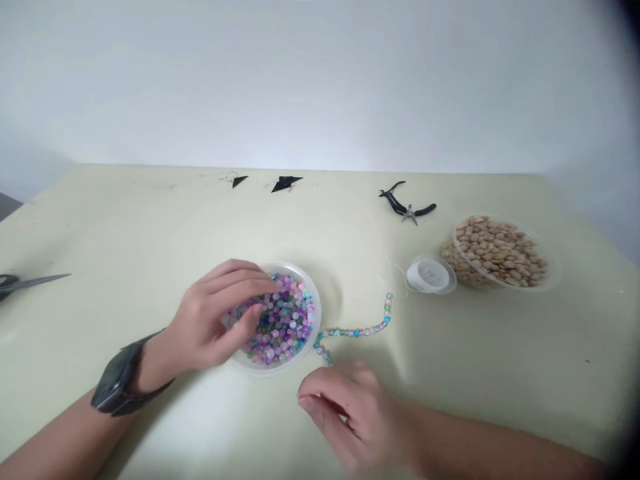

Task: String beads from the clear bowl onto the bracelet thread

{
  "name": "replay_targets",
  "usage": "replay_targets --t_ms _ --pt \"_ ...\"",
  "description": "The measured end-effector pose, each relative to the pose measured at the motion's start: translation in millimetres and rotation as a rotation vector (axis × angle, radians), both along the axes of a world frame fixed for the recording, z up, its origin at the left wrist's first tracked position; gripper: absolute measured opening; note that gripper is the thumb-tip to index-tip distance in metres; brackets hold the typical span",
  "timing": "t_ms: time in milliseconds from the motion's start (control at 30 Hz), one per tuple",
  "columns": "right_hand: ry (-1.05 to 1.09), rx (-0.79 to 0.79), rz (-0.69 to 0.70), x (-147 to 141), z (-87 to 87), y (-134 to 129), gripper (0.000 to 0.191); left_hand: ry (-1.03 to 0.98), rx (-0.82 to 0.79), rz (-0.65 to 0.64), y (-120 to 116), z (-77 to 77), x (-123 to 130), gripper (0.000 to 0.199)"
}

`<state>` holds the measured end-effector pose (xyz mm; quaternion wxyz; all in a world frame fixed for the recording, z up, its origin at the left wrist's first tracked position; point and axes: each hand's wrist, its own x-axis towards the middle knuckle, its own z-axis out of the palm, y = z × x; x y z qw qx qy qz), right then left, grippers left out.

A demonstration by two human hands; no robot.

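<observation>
We show the left hand (pixel 215 317), its fingers (pixel 260 288) curved over mixed purple and blue glass beads (pixel 283 320) in a round plastic dish (pixel 316 300). The right hand (pixel 353 413) lies just beside the end of a beaded strand (pixel 355 331) on the desk (pixel 560 360). Farther off lie a clear thread spool (pixel 430 275), black-handled pliers (pixel 407 209), a tub of beige oval beads (pixel 500 253) and scissors (pixel 30 283).
</observation>
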<state>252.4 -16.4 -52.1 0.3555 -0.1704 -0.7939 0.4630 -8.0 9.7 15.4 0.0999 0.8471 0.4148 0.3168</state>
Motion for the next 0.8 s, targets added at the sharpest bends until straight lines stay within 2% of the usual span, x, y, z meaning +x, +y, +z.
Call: replay_targets --t_ms 67,133,400,533,633,800 --pt "-0.04 -0.051 0.017 1.8 1.2 1.3 0.007 0.152 -0.076 0.013 2.8 1.4 -1.4 0.037" --pt "-0.076 -0.103 0.036 3.2 2.9 3.1 0.008 0.216 -0.1 0.009 2.4 1.5 -2.0 0.037" --pt "-0.116 -0.224 0.076 5.4 4.5 8.2 0.008 0.06 -0.002 -0.061 0.3 -4.9 -2.9 0.019" --pt "-0.147 -0.199 0.077 5.6 4.7 8.9 0.009 0.02 -0.004 -0.074 1.6 -6.9 -3.9 0.02" --pt "-0.131 -0.128 0.063 4.5 6.4 9.5 0.009 0.02 -0.019 -0.029 0.9 -6.6 -3.5 0.024" --pt "-0.12 -0.057 0.034 2.8 8.8 10.3 0.01 0.235 -0.117 0.099 -2.8 -2.4 -1.3 0.042"
